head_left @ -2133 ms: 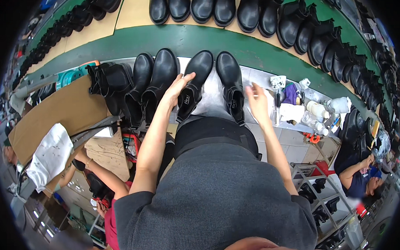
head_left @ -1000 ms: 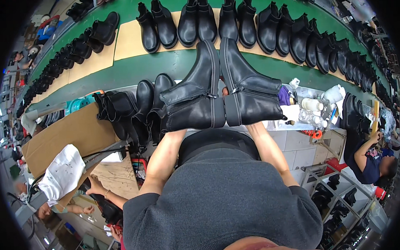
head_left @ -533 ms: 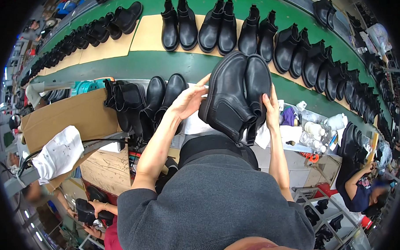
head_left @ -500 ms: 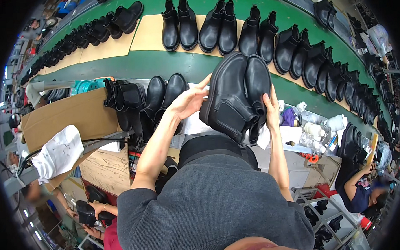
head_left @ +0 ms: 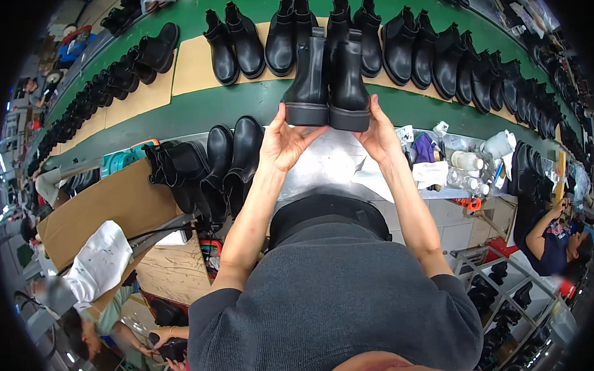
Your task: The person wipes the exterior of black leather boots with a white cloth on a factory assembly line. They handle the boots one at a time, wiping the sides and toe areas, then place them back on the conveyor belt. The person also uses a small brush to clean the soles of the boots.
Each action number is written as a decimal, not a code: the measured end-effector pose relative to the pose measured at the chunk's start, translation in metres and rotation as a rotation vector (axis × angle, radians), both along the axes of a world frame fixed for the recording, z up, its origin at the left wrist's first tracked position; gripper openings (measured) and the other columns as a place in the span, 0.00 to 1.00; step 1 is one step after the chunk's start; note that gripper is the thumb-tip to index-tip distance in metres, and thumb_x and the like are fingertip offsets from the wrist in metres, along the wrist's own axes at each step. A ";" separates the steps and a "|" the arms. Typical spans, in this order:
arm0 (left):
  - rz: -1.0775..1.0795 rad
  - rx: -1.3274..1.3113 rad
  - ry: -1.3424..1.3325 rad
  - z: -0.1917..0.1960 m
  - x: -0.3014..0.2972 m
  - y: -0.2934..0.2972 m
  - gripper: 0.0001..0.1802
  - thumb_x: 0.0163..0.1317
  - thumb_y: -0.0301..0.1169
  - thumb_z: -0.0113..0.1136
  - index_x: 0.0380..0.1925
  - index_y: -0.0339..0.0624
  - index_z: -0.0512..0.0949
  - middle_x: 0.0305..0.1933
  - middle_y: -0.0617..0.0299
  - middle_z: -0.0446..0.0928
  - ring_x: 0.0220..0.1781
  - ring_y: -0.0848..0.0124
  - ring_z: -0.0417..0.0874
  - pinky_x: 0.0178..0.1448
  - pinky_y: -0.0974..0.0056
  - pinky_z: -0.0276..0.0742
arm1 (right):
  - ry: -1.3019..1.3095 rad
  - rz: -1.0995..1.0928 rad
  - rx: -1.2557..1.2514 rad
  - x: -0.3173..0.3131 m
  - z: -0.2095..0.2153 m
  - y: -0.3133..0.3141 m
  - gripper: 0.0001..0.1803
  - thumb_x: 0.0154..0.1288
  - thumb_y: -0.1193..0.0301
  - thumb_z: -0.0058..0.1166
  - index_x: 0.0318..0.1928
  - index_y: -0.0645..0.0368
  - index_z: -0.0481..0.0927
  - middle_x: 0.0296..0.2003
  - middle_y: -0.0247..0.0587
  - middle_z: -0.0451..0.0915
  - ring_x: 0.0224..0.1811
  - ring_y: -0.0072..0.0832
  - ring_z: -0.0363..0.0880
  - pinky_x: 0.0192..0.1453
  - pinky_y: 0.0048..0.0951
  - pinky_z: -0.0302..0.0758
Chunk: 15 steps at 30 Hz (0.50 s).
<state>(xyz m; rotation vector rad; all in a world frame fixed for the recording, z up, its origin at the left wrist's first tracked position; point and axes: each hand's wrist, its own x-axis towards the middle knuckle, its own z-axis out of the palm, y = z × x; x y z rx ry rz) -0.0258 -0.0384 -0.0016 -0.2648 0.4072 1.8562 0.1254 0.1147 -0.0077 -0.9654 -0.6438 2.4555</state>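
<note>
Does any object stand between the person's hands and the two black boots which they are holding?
Nothing visible does. The bare left hand meets the left boot directly near its sole; the bare right hand meets the right boot likewise.

Boots (head_left: 309, 80): removed from the metal bench (head_left: 325, 159), where they stood two seconds ago; now raised beyond it, in front of the green surface (head_left: 240, 104). Orientation: inner sides with zips faced the camera one second ago, toes and an elastic side panel half a second ago; now shafts point up and heels face the wearer. Left hand (head_left: 287, 141): shifted from the side of the boots to the left heel, thumb on its outer side. Right hand (head_left: 378, 135): shifted likewise to the right heel.
</note>
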 end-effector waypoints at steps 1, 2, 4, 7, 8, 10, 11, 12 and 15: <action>0.005 0.002 -0.025 -0.005 -0.001 -0.001 0.31 0.63 0.42 0.61 0.60 0.40 0.62 0.60 0.45 0.68 0.65 0.46 0.69 0.66 0.33 0.66 | -0.025 0.020 0.025 -0.001 0.005 0.000 0.25 0.64 0.50 0.57 0.52 0.54 0.75 0.48 0.36 0.77 0.54 0.27 0.75 0.59 0.36 0.72; 0.011 0.005 -0.050 -0.010 -0.002 -0.003 0.31 0.63 0.42 0.60 0.60 0.40 0.62 0.61 0.45 0.68 0.65 0.46 0.69 0.66 0.33 0.66 | -0.050 0.040 0.050 -0.002 0.009 0.000 0.24 0.63 0.49 0.57 0.51 0.53 0.75 0.48 0.35 0.77 0.53 0.25 0.75 0.57 0.34 0.72; 0.020 0.014 -0.092 -0.012 -0.001 -0.002 0.31 0.63 0.42 0.60 0.60 0.40 0.62 0.61 0.44 0.68 0.65 0.46 0.68 0.66 0.33 0.66 | -0.077 0.018 0.031 -0.005 0.015 -0.003 0.24 0.62 0.48 0.58 0.48 0.52 0.76 0.46 0.33 0.76 0.50 0.23 0.75 0.54 0.32 0.72; 0.038 0.025 -0.107 -0.009 0.002 -0.001 0.31 0.63 0.42 0.60 0.60 0.40 0.62 0.60 0.44 0.68 0.65 0.46 0.68 0.66 0.33 0.66 | -0.096 -0.002 0.005 -0.007 0.018 -0.004 0.23 0.61 0.48 0.59 0.46 0.51 0.77 0.44 0.32 0.76 0.47 0.22 0.74 0.52 0.30 0.72; 0.040 0.027 -0.096 -0.007 0.002 0.000 0.31 0.63 0.42 0.60 0.60 0.40 0.62 0.60 0.44 0.69 0.65 0.46 0.68 0.66 0.33 0.66 | -0.100 -0.006 -0.003 -0.007 0.019 -0.004 0.23 0.60 0.47 0.60 0.46 0.50 0.77 0.44 0.31 0.76 0.46 0.22 0.74 0.51 0.29 0.72; 0.056 0.016 -0.084 -0.003 0.004 0.000 0.31 0.63 0.42 0.61 0.60 0.40 0.61 0.60 0.44 0.67 0.65 0.47 0.67 0.65 0.33 0.66 | -0.114 -0.014 -0.010 -0.007 0.021 -0.004 0.22 0.60 0.48 0.60 0.45 0.51 0.77 0.43 0.31 0.75 0.46 0.22 0.74 0.50 0.28 0.72; 0.066 0.004 -0.083 0.000 0.005 0.001 0.31 0.63 0.42 0.61 0.60 0.40 0.61 0.61 0.43 0.66 0.66 0.47 0.66 0.65 0.33 0.66 | -0.122 -0.017 -0.013 -0.007 0.023 -0.004 0.22 0.61 0.48 0.60 0.45 0.51 0.77 0.43 0.32 0.75 0.46 0.22 0.74 0.50 0.28 0.72; 0.077 -0.008 -0.080 0.003 0.005 0.002 0.32 0.63 0.42 0.61 0.60 0.40 0.60 0.61 0.43 0.65 0.67 0.47 0.65 0.66 0.33 0.66 | -0.126 -0.023 -0.016 -0.007 0.024 -0.004 0.22 0.60 0.48 0.60 0.44 0.51 0.77 0.43 0.32 0.75 0.45 0.22 0.73 0.50 0.28 0.72; 0.091 -0.043 -0.111 0.009 0.007 0.005 0.32 0.62 0.41 0.62 0.60 0.41 0.59 0.62 0.41 0.60 0.69 0.47 0.60 0.66 0.33 0.66 | -0.139 -0.035 -0.033 -0.009 0.026 -0.002 0.23 0.59 0.48 0.62 0.43 0.51 0.77 0.41 0.33 0.74 0.42 0.23 0.73 0.48 0.28 0.72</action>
